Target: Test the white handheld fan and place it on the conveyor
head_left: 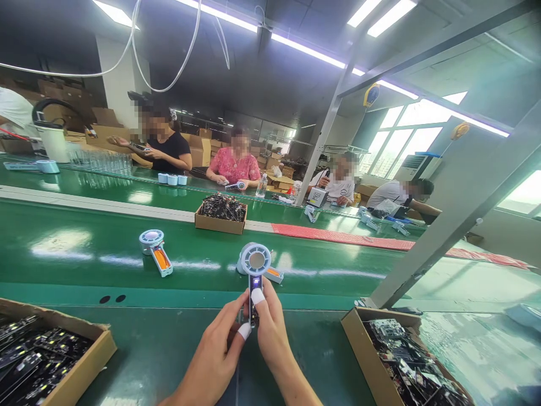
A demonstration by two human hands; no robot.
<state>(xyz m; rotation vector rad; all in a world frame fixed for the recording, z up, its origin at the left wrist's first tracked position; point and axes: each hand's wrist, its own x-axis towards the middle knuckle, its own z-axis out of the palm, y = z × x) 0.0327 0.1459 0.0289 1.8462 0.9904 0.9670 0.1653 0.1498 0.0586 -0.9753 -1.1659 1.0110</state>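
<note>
Both of my hands hold a handheld fan point(256, 259) upright in front of me. It has a light-blue ring head with a round silvery middle, and a small lit display on its dark handle shows what looks like 20. My left hand point(217, 349) grips the lower handle from the left, thumb in a white finger cover. On the right side, my right hand point(270, 327) is closed round the handle, its white-covered thumb pressed on the front below the display. Partly hidden behind it lies another fan point(274, 275) on the green belt.
A fan with an orange-filled handle point(161, 259) lies on the belt point(84, 270) to the left. Boxes of circuit boards stand left point(99, 349) and right point(359, 344). A carton of dark parts point(220, 224) sits beyond. A metal post point(426, 259) slants at right. Several co-workers sit opposite.
</note>
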